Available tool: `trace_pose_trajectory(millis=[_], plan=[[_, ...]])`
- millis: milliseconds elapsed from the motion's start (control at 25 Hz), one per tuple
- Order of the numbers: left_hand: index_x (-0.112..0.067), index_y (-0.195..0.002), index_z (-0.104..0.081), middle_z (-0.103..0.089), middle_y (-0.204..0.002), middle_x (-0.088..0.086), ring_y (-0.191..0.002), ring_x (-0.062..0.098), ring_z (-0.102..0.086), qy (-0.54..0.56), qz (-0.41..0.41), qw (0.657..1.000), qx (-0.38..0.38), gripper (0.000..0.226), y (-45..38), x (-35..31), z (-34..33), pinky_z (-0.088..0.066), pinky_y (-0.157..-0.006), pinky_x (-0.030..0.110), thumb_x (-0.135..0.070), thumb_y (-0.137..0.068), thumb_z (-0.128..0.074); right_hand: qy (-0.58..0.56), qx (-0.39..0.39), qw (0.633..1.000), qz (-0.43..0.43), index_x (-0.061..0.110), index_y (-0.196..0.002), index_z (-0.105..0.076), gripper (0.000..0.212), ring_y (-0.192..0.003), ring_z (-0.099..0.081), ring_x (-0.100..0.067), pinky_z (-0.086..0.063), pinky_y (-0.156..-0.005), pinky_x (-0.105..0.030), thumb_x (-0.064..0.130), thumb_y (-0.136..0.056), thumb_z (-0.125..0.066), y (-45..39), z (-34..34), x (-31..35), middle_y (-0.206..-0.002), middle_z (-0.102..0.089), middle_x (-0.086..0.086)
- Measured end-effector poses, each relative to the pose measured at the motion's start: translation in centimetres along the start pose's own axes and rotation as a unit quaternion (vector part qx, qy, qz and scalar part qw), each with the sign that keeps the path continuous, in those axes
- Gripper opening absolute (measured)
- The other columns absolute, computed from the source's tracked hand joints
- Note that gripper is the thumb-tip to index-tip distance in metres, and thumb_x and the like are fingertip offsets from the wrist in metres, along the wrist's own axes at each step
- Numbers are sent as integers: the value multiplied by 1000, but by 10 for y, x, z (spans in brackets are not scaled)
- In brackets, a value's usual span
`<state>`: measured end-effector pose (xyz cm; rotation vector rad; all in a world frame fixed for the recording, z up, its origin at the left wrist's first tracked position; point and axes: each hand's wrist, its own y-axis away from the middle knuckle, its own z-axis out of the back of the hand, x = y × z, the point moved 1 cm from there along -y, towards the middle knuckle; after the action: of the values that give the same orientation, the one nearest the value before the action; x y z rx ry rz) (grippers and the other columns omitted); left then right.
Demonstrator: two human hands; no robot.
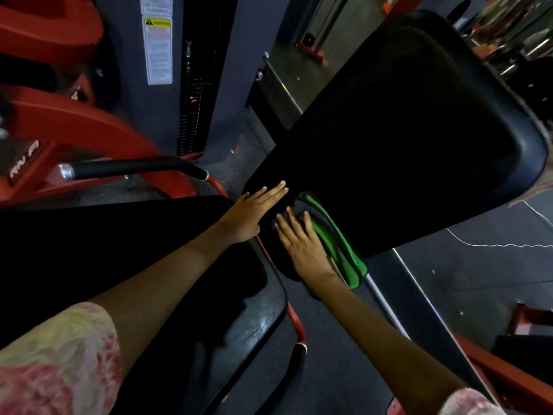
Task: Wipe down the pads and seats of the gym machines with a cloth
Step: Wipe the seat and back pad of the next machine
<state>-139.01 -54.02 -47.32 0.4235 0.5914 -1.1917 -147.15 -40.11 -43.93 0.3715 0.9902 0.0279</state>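
Note:
A large black back pad [404, 139] of a red gym machine fills the upper right. Below it lies the black seat [209, 280]. My left hand [251, 214] rests flat with straight fingers on the lower end of the back pad. Just right of it, my right hand [302, 247] presses a folded green cloth [338, 244] against the lower edge of the pad, fingers straight. The cloth sticks out to the right of the hand.
A black-gripped handle [134, 169] juts out at the left from the red frame [89, 127]. A grey weight-stack column [158, 55] with a warning label stands behind. Red tube [296, 322] edges the seat. Dark floor lies at lower right.

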Motion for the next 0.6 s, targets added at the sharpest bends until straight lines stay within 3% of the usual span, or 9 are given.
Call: trace_pose_trajectory(millis=[80, 120, 200, 240, 320, 400, 480, 600], plan=[[-29, -149, 0, 8, -156, -15, -145, 18, -1, 9, -1, 1000, -6, 101, 1, 3, 0, -11, -115, 43, 19, -73, -47, -32, 60, 995, 79, 6, -150, -1, 61, -143, 7, -36, 24, -98, -56, 17, -97, -27, 24, -8, 1, -157, 5, -15], [-29, -149, -1, 7, -156, -16, -145, 18, -2, 19, -3, 1000, -5, 102, 1, 4, -1, -10, -115, 43, 20, -72, -46, -50, 50, 995, 70, 5, -150, -3, 62, -144, 5, -35, 23, -100, -53, 15, -96, -31, 37, -9, -2, -158, 4, -15], [-29, -149, -2, 8, -153, -20, -145, 18, -3, 37, -9, 999, -9, 102, 0, 7, -4, -11, -116, 45, 21, -71, -45, -25, 16, 999, -31, 10, -147, -24, 63, -143, -17, -31, 14, -110, -52, 17, -87, -41, 46, -13, -3, -155, -21, -9], [-29, -149, -2, 9, -151, -21, -145, 18, -3, 41, -12, 999, -13, 102, 1, 7, -5, -12, -116, 46, 21, -71, -45, -24, 27, 998, -54, 14, -144, -31, 59, -140, -27, -28, 10, -111, -54, 19, -85, -38, 40, -10, 2, -152, -32, -4], [-28, -149, -2, 8, -152, -19, -145, 18, -2, 37, -17, 999, -23, 101, -1, 7, -9, -13, -116, 45, 20, -71, -46, -43, 8, 998, -45, 18, -143, -29, 59, -140, -29, -27, 11, -108, -58, 16, -84, -21, 13, -8, 20, -151, -34, -1], [-27, -149, -1, 8, -155, -15, -145, 18, 0, 29, -22, 999, -24, 101, -2, 11, -14, -13, -114, 45, 19, -72, -47, -28, -24, 999, 5, 12, -150, -13, 59, -144, -10, -33, 21, -102, -63, 12, -92, -15, -11, -12, 38, -157, -12, -10], [-28, -149, 1, 12, -154, -16, -145, 18, 1, 20, -24, 999, -26, 104, -2, 16, -18, -15, -114, 46, 19, -71, -49, -32, 41, 992, 118, 4, -150, 1, 55, -143, 7, -37, 24, -96, -57, 15, -100, -20, -7, -15, 46, -157, 5, -16], [-32, -145, 9, 19, -149, -19, -145, 20, 2, 23, -27, 998, -42, 111, -1, 17, -25, -27, -111, 48, 22, -65, -47, -73, 92, 966, 231, 4, -150, -2, 55, -144, 9, -35, 26, -93, -50, 13, -101, -26, 31, -18, 32, -158, 4, -15]])
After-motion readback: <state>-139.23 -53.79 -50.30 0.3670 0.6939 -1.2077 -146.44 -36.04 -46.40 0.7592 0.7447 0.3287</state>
